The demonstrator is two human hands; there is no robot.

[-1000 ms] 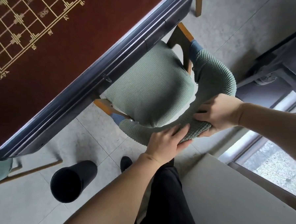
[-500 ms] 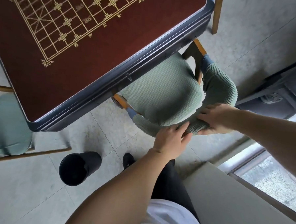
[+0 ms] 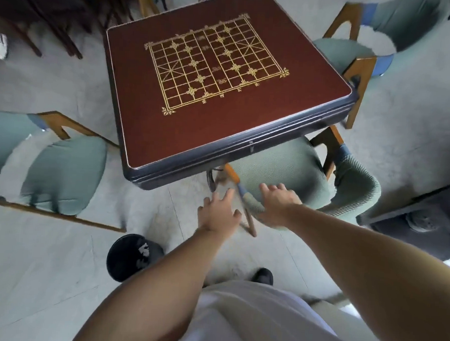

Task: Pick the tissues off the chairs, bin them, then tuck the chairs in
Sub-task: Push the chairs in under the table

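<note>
A green padded chair (image 3: 284,170) sits partly under the near right edge of the dark red table (image 3: 168,131). My right hand (image 3: 277,204) hovers over the left end of its curved backrest, fingers spread, holding nothing. Left of the chair's wooden leg, my left hand (image 3: 220,214) is in the air with fingers spread and nothing in it. A black bin (image 3: 133,255) stands on the floor near my feet with white tissue inside. Another green chair (image 3: 57,172) stands pulled out at the table's left side. A third chair (image 3: 347,56) stands at the far right corner.
The table carries a gold chess grid. A dark low cabinet (image 3: 425,214) lies to the right of the near chair. More furniture legs (image 3: 56,31) stand at the far left. My black shoe (image 3: 264,275) is on the grey tiled floor.
Both hands have come off the near chair's backrest and opened. The view has pulled back and lifted, so the whole table and the other chairs now show.
</note>
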